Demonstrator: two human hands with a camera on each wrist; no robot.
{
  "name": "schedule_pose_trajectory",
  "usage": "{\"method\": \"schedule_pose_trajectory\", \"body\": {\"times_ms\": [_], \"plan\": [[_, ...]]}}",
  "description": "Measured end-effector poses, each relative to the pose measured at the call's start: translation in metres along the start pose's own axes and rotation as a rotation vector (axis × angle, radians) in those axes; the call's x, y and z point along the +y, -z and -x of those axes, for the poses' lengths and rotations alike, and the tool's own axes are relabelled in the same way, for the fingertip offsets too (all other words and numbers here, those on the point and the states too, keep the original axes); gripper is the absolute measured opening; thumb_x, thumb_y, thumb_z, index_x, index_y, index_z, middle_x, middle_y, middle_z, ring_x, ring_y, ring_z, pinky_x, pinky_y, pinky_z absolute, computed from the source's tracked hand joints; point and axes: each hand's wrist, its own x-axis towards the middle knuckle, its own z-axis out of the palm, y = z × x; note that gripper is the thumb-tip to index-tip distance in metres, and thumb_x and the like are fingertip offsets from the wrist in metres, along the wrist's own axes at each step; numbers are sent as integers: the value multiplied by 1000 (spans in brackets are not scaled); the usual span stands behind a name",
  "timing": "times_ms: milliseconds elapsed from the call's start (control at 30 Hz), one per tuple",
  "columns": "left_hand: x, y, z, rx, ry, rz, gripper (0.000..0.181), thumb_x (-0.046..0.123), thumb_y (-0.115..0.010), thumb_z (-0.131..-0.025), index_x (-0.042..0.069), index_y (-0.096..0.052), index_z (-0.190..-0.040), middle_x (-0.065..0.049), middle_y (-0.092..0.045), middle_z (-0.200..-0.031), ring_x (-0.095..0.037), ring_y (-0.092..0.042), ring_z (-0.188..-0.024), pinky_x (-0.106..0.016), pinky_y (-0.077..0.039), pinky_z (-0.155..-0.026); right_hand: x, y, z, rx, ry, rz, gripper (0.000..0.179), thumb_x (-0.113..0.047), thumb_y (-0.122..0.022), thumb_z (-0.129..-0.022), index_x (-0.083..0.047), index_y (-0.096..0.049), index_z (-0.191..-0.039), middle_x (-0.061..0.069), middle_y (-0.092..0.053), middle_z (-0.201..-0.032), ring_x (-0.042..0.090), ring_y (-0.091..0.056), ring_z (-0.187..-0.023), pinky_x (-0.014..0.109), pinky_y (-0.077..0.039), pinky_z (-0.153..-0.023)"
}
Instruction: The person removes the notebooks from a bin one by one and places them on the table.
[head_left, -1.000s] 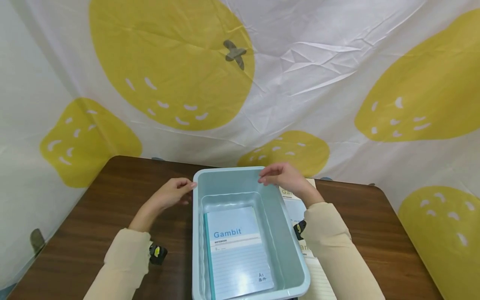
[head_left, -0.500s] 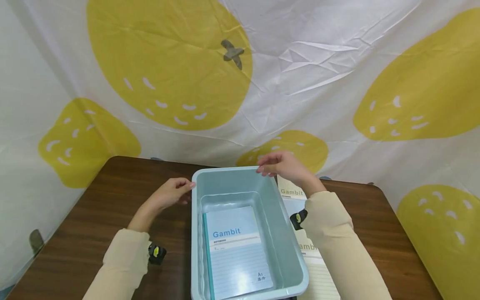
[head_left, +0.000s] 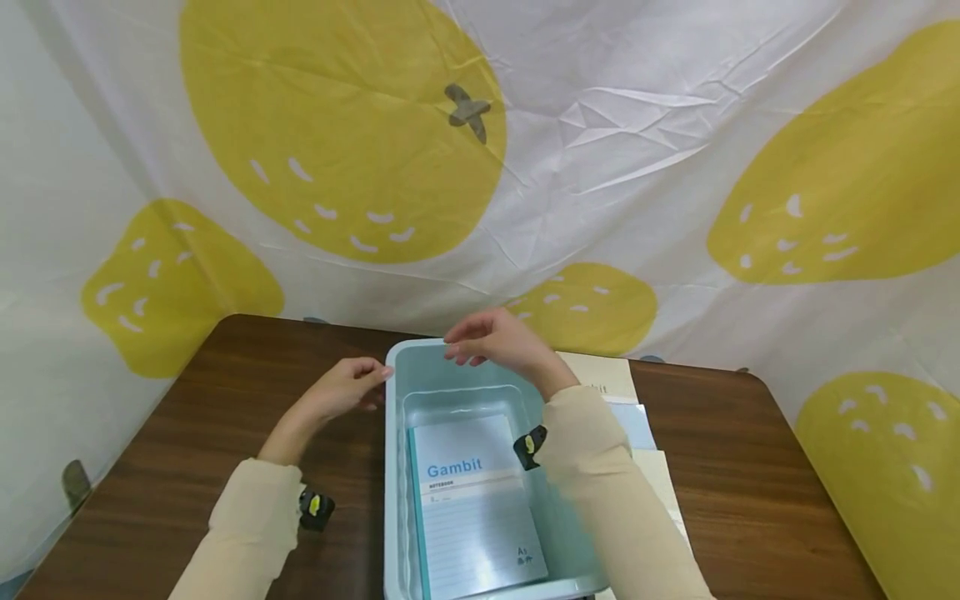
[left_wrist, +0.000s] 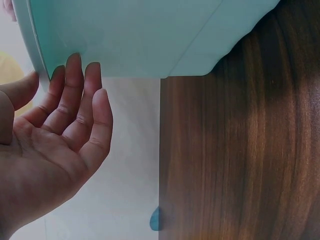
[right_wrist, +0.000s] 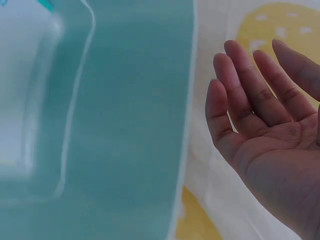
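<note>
A light blue-green plastic tub stands on the table, holding a blue Gambit notebook flat on its bottom. My left hand is at the tub's far left corner. In the left wrist view that hand pinches the rim, thumb on one side and fingers on the other. Above the far rim hovers my right hand. Its fingers are relaxed and slightly bent in the right wrist view, where the hand holds nothing and looks apart from the rim. The right forearm hides the tub's right wall.
Several cream and blue notebooks lie overlapped on the brown wooden table, right of the tub and partly under the right sleeve. A white cloth with yellow fruit prints hangs behind the table's far edge.
The right hand has lifted off the tub's far right corner and moved left above the far rim. The left hand, tub and notebook have stayed in place.
</note>
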Motion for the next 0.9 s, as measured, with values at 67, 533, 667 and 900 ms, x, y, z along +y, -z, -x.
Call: {"method": "schedule_pose_trajectory", "body": {"times_ms": [67, 533, 667, 900], "plan": [[-1, 0, -1, -3, 0, 3, 31, 22, -48, -96, -7, -57, -100, -13, -59, -90, -25, -60, -82, -40, -50, -75, 3, -9, -4, -12, -17, -12, 20, -4, -63, -84, 5, -64, -102, 10, -68, -87, 34, -61, -83, 37, -51, -72], [1, -2, 0, -17, -9, -1, 31, 22, -47, -97, -7, -57, -100, -13, -59, -92, -26, -59, -83, -41, -50, -78, 57, -54, -17, -40, -154, -5, 17, -8, -66, -83, 2, -67, -96, 5, -68, -82, 25, -62, -77, 39, -50, -74], [1, -3, -1, -18, -14, -10, 31, 22, -47, -96, -7, -57, -101, -15, -59, -94, -26, -60, -84, -41, -50, -77, 74, -60, -14, -38, -202, 12, 16, -7, -65, -83, 1, -67, -97, 3, -67, -83, 21, -61, -78, 34, -50, -73], [-1, -1, -1, -9, -6, -8, 30, 20, -48, -96, -8, -57, -102, -15, -60, -94, -24, -60, -82, -40, -51, -76, 89, -64, -12, -12, -241, 82, 17, -10, -67, -82, -3, -68, -97, 2, -65, -88, 18, -56, -81, 36, -46, -80]]}}
